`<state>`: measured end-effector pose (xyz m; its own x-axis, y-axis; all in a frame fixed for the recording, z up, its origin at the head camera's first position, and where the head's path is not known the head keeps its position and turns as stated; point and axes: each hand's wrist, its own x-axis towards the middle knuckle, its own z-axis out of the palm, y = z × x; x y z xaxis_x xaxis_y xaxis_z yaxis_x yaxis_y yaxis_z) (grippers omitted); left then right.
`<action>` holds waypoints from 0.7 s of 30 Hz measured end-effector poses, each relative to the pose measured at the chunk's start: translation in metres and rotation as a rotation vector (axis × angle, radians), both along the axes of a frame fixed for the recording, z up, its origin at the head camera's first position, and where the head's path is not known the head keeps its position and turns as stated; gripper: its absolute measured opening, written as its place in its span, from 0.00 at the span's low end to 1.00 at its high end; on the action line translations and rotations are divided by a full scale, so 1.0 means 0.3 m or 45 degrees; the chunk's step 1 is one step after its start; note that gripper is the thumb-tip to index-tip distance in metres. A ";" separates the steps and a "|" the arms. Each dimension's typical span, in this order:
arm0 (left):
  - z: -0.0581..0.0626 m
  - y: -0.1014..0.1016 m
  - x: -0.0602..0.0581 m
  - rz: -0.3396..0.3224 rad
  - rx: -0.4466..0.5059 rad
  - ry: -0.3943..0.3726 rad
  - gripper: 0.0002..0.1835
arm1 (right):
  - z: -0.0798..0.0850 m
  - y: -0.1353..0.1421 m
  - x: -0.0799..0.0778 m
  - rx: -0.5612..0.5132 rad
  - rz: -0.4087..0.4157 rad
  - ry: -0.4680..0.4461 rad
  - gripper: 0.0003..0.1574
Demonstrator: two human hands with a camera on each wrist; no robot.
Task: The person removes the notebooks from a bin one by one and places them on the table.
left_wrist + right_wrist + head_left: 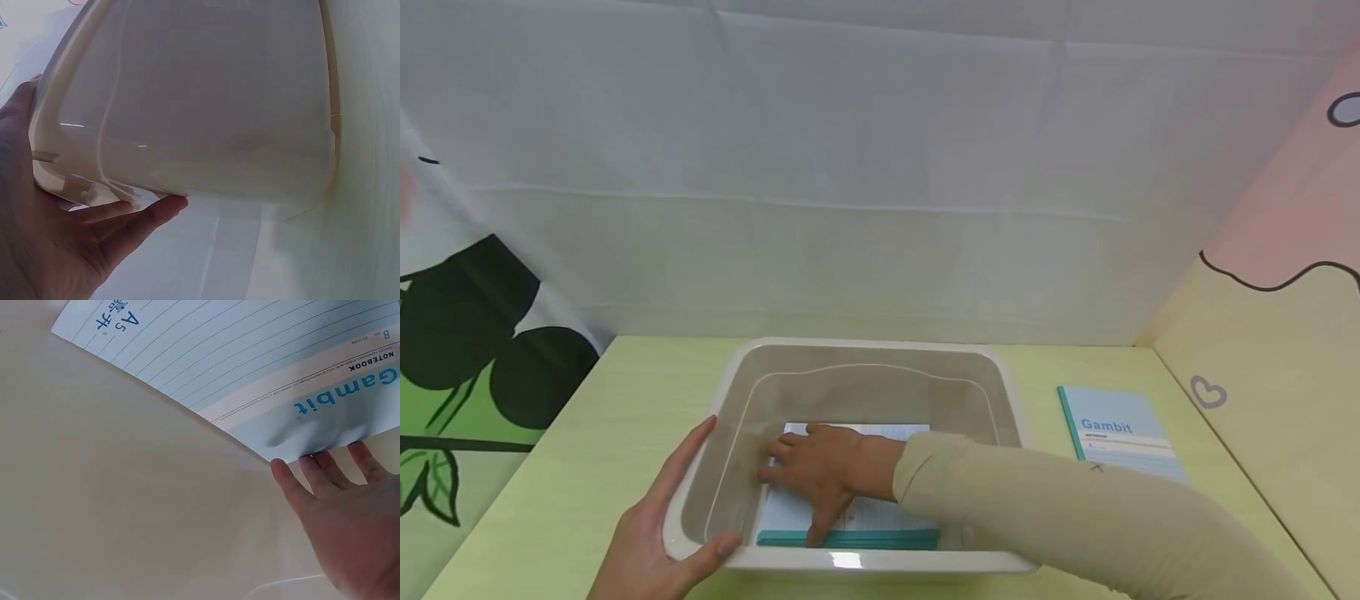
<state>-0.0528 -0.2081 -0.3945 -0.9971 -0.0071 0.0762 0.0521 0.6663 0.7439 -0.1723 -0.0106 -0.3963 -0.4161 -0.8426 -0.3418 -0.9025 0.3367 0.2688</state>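
A whitish plastic bin (872, 343) stands on the table. My left hand (655, 529) holds its front left corner, thumb over the rim and fingers along the outer wall (219, 100). Inside the bin lies a stack of light blue notebooks (891, 539) with teal spines. Over this stack my right hand (820, 467) spreads its fingers, covering part of the top cover. The right wrist view shows its fingertips (280, 470) touching the edge of a notebook (250, 369) marked "Gambit". The right thumb is out of that view.
Another Gambit notebook (1120, 421) lies on the pale green table (587, 433) right of the bin, partly covered by my right sleeve (1037, 500). A white cloth wall (880, 250) rises behind, with printed panels at both sides.
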 end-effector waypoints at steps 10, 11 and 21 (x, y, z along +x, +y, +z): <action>0.002 0.010 -0.001 0.018 0.013 -0.060 0.56 | 0.024 -0.002 -0.005 0.086 -0.020 0.000 0.57; 0.002 0.010 -0.002 0.022 0.011 -0.065 0.56 | 0.026 -0.003 -0.006 0.093 -0.018 0.000 0.56; 0.007 0.008 0.004 0.015 0.009 0.025 0.55 | 0.035 -0.027 0.008 0.113 0.029 0.053 0.62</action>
<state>-0.0516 -0.2056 -0.3924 -0.9952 -0.0196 0.0960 0.0590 0.6618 0.7473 -0.1700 -0.0187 -0.3859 -0.4123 -0.8193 -0.3985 -0.8972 0.2890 0.3341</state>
